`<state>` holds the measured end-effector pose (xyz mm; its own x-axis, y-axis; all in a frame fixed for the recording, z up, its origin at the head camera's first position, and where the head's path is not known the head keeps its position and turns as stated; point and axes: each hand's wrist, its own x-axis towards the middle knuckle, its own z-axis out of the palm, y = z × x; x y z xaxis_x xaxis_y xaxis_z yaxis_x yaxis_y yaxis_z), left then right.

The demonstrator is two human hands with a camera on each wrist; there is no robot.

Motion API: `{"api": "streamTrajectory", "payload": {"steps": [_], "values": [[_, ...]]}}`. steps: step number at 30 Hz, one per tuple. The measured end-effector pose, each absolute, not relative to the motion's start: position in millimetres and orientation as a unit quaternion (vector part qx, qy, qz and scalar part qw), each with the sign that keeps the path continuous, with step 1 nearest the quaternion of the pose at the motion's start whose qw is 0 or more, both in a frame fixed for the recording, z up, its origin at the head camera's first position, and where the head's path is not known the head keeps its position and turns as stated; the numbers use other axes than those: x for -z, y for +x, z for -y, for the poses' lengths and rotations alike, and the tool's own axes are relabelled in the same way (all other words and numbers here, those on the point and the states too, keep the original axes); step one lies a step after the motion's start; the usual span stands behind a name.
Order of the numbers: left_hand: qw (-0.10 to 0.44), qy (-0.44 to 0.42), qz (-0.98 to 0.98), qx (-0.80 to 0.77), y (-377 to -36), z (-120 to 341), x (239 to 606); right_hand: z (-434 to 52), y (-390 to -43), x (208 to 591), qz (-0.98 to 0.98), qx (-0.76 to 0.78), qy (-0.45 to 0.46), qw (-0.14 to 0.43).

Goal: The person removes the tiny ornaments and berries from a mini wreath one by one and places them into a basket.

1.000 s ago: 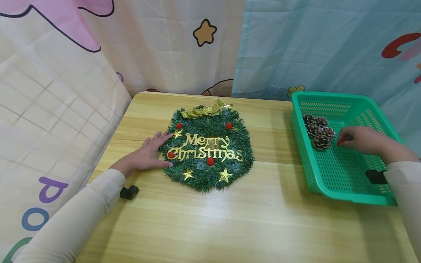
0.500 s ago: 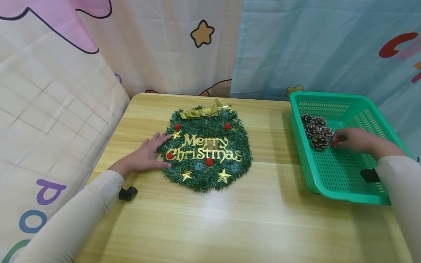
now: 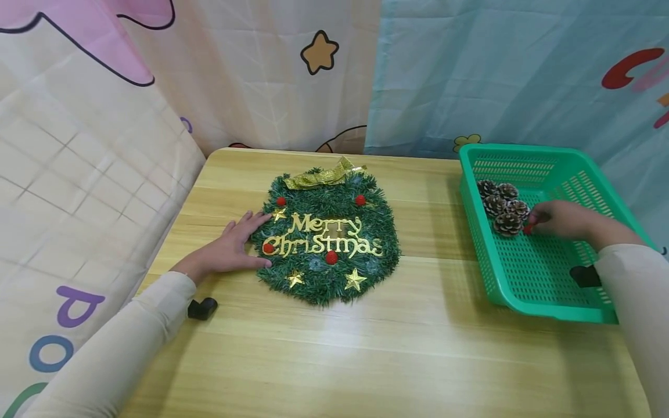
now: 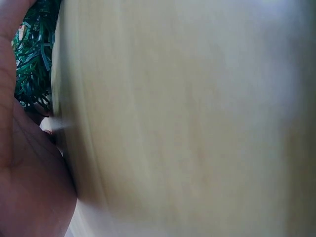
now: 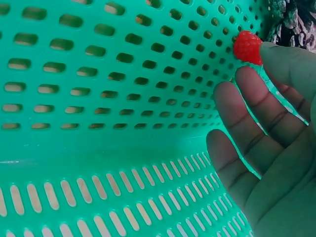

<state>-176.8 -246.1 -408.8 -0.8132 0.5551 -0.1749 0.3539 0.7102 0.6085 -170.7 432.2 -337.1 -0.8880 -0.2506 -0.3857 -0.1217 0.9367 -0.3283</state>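
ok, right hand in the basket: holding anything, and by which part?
Right hand pinches a small red berry by its side at the fingertips, inside the green basket.

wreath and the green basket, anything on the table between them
Nothing: in the head view only bare wooden table separates the wreath from the green basket.

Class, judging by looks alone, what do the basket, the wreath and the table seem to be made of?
Basket: probably moulded green plastic, glossy with punched slots. Wreath: apparently artificial plastic needles, shiny gold lettering. Table: pale wood grain, possibly laminate, with a slight sheen.
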Motion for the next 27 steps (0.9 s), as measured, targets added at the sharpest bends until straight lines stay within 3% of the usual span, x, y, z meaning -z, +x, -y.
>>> {"api": "streamTrajectory", "payload": {"steps": [27], "values": [[0.173, 0.246, -0.910, -0.287, -177.1, 246.3, 411.0, -394.9, -157.4, 294.5, -0.977, 0.098, -0.121, 0.146]]}}
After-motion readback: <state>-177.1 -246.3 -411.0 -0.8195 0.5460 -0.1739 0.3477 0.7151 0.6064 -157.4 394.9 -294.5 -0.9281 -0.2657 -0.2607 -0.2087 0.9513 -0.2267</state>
